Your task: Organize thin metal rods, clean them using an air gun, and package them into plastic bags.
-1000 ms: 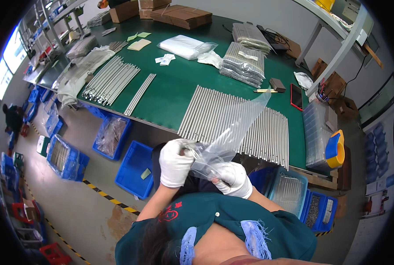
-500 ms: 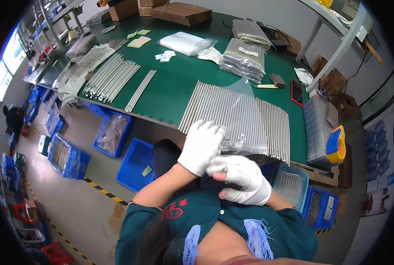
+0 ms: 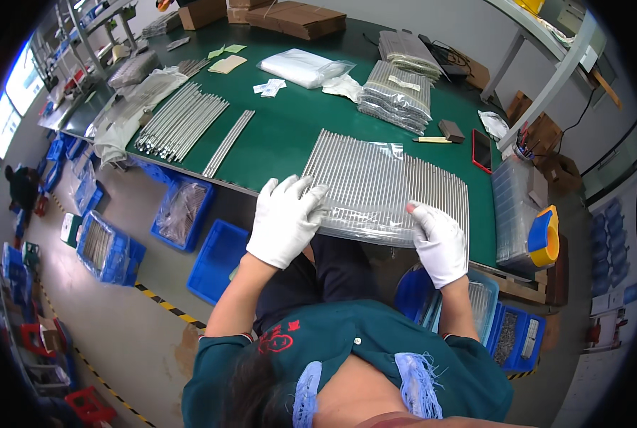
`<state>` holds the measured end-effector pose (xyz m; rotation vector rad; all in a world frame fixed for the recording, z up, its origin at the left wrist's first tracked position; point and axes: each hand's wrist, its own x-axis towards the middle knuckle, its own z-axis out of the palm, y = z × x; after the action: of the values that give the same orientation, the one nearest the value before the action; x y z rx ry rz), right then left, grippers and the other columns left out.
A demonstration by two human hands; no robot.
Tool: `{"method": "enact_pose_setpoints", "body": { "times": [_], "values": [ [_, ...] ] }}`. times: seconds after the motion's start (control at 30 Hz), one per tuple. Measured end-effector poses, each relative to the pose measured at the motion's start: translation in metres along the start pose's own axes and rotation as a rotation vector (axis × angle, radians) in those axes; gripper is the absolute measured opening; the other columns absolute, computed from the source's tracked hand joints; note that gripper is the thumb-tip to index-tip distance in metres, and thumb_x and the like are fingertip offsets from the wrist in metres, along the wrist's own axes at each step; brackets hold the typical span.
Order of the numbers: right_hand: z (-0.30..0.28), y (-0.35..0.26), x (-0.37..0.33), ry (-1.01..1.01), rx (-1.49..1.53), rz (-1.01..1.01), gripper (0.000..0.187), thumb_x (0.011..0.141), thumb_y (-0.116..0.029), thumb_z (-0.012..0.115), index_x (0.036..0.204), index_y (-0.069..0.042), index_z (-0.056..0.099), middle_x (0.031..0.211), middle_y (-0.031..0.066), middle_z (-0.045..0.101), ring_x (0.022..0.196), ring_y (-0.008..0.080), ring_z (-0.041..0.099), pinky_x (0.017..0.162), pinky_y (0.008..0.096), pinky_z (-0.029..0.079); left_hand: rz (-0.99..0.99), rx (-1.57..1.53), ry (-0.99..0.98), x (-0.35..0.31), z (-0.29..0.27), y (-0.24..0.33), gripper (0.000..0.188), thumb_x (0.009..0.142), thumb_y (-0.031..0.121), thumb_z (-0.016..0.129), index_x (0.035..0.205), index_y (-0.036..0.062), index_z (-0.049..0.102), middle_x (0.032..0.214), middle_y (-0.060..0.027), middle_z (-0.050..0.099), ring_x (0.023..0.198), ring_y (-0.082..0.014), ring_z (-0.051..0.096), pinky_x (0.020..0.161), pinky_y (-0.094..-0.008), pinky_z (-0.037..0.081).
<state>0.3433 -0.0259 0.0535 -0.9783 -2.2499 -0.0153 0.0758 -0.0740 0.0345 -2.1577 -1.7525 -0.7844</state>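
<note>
A row of thin silver metal rods [image 3: 438,192] lies side by side at the table's near edge. Over its left and middle part a clear plastic bag [image 3: 368,220] is spread flat, its near end hanging past the table edge. My left hand [image 3: 286,221], in a white glove, has its fingers curled at the bag's left near edge. At the right near corner, my right hand [image 3: 441,244], gloved too with the thumb tip bare, pinches the plastic. Whether rods lie inside the bag or only beneath it, I cannot tell.
More rods [image 3: 183,123] lie on the green table [image 3: 279,146] at left, a few [image 3: 229,144] apart from them. Bagged rod bundles [image 3: 395,96] are stacked behind. A phone [image 3: 480,151] lies at right. Blue bins [image 3: 217,260] stand on the floor.
My hands, close together before, have moved apart to the bag's two sides. The bag, slanted and crumpled earlier, now lies straighter and flatter over the rods.
</note>
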Motion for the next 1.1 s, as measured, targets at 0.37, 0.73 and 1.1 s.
{"method": "enact_pose_setpoints", "body": {
  "times": [0.37,0.73,1.1],
  "values": [
    [0.026,-0.023,0.01,-0.096,0.196,-0.142,0.034,0.072,0.003,0.059,0.104,-0.007,0.063,0.099,0.0127,0.068,0.09,0.0306,0.065,0.08,0.0383,0.052,-0.057,0.024,0.116,0.003,-0.013,-0.036,0.032,0.081,0.022,0.067,0.11,0.0097,0.064,0.11,-0.0108,0.066,0.105,-0.0295,0.06,0.092,-0.0416,0.043],
    [0.034,-0.033,0.013,-0.221,0.27,-0.076,0.04,0.076,-0.006,0.063,0.116,-0.007,0.061,0.111,0.0138,0.065,0.101,0.0326,0.062,0.088,0.0389,0.05,-0.141,0.009,0.043,0.021,-0.013,-0.054,0.042,0.085,0.018,0.062,0.126,0.0131,0.058,0.071,-0.013,0.062,0.07,-0.029,0.061,0.073,-0.039,0.049],
    [0.024,-0.008,-0.009,-0.243,0.337,0.097,0.041,0.077,-0.016,0.07,0.115,-0.005,0.061,0.116,0.0135,0.064,0.106,0.0306,0.061,0.092,0.0371,0.049,-0.141,0.438,0.809,-0.01,-0.05,-0.156,0.049,0.084,-0.003,0.06,0.131,0.0108,0.055,0.076,-0.0109,0.06,0.066,-0.0275,0.057,0.08,-0.0377,0.051]
  ]
}}
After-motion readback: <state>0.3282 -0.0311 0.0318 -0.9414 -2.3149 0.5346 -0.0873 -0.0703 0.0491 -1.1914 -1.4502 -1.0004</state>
